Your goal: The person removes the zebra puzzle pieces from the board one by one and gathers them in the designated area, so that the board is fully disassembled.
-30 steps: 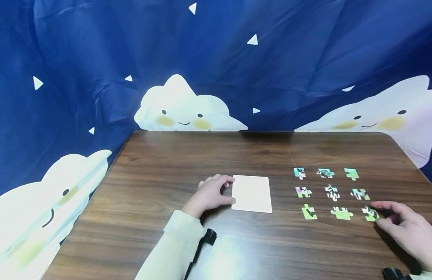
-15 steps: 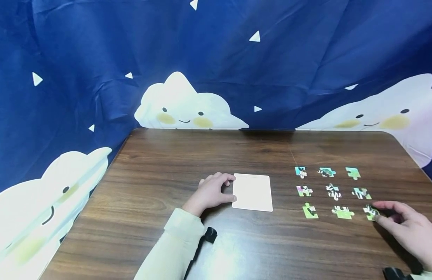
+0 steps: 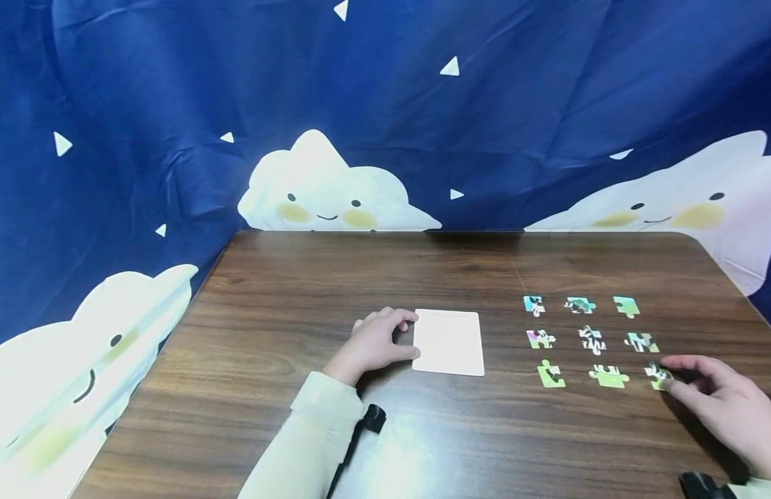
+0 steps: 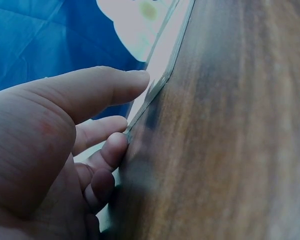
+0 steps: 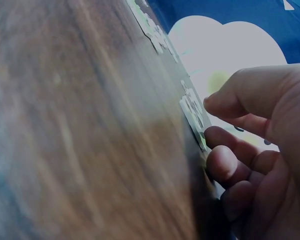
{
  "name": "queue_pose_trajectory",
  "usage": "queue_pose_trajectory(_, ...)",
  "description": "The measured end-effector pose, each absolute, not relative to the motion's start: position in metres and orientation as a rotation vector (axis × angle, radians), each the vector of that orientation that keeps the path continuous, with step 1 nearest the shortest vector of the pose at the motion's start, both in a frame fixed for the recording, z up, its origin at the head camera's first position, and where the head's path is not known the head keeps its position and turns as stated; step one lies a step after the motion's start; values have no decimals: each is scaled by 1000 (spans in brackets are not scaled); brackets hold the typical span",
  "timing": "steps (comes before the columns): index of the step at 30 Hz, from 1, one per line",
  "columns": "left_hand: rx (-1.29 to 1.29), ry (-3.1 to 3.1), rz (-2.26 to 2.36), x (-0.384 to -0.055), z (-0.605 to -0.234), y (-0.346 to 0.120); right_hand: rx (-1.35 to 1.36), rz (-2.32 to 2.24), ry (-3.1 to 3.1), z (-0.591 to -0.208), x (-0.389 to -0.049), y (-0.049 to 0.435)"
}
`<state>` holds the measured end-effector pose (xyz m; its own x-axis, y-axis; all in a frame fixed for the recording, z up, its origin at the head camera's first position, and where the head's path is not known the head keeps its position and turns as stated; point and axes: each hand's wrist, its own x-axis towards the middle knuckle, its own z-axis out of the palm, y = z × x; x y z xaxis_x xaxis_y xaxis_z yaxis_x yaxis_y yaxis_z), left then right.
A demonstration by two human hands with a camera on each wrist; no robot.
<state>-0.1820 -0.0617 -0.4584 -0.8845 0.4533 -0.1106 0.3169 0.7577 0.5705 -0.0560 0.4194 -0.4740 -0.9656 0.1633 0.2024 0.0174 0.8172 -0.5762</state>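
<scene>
My left hand (image 3: pixel 376 343) lies beside a plain white square board (image 3: pixel 448 342), with thumb and index fingertips at its left edge. The left wrist view shows the thumb lying over the rim of the board (image 4: pixel 162 52) and the other fingers bent loosely. At the right, my right hand (image 3: pixel 722 402) has thumb and index fingertips at the right side of a green, black and white jigsaw piece (image 3: pixel 656 374). The thumb covers that piece's lower right corner. In the right wrist view the jigsaw piece (image 5: pixel 194 114) lies flat, just left of my fingertips.
Several other jigsaw pieces, among them a middle one (image 3: pixel 591 339) and a green one (image 3: pixel 609 376), lie spaced out in three rows on the brown wooden table (image 3: pixel 335 277). Behind the table hangs a blue cloth (image 3: pixel 385 83) printed with smiling clouds.
My right thumb has shifted slightly left and covers more of the lower right jigsaw piece, which sits a touch farther left. The left hand and board have stayed put.
</scene>
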Motion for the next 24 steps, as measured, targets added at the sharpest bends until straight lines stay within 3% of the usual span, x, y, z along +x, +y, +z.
queue_pose_trajectory(24, 605, 2711, 845, -181, -455, -62, -235, 837, -2816, -475, -60, 421)
